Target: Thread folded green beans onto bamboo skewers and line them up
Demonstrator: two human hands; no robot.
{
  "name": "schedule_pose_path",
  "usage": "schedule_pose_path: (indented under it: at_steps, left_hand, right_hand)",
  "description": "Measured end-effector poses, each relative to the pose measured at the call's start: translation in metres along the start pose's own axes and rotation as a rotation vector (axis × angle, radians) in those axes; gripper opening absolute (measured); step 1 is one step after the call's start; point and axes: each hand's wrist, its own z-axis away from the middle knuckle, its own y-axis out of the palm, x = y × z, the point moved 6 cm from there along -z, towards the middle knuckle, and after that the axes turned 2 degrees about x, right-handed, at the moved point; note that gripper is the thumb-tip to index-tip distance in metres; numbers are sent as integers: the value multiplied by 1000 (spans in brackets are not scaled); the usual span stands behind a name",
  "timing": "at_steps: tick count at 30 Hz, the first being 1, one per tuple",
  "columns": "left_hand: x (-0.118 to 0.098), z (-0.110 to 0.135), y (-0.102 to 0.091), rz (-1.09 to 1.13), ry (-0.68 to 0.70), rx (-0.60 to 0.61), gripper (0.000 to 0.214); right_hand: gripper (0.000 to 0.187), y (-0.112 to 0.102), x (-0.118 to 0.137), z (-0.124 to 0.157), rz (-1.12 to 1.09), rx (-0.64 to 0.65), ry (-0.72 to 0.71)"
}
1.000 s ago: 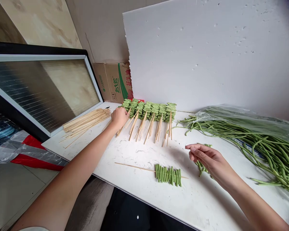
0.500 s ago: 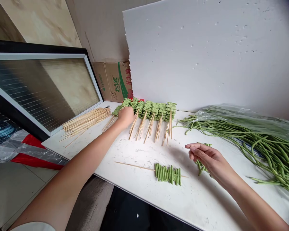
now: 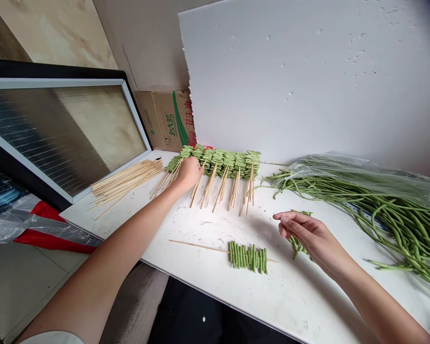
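My left hand (image 3: 190, 173) reaches to the back of the table and is closed at the stacked bean skewers (image 3: 236, 160). Its fingertips are hidden, but it appears to grip a skewer where stick and beans meet. Bare stick ends fan out toward me on both sides of that hand. My right hand (image 3: 306, 231) hovers at the right, thumb resting against loosely curled fingers, with nothing visible in them. Below and behind it lie cut bean pieces (image 3: 297, 246), partly covered. One skewer (image 3: 249, 257) threaded with short green bean pieces lies flat near the front edge.
Loose bamboo sticks (image 3: 129, 179) are heaped at the left. Long green beans (image 3: 380, 205), partly under a clear plastic bag (image 3: 408, 188), spread along the right. A cardboard box (image 3: 165, 119), a white foam board (image 3: 290, 81) and a glass-panelled frame (image 3: 103, 119) stand behind.
The whole view has shifted slightly. My left hand stays at the stacked skewers and has moved very little; my right hand keeps its pose.
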Motion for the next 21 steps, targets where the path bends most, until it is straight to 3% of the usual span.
schedule_pose_path:
  at_steps: [7, 21]
  left_hand:
    - [-2, 16, 6, -32, -17, 2, 33]
    - [-2, 18, 14, -113, -45, -22, 34]
  right_hand:
    - [61, 3, 5, 1, 15, 5, -2]
    - [51, 2, -3, 0, -21, 16, 2]
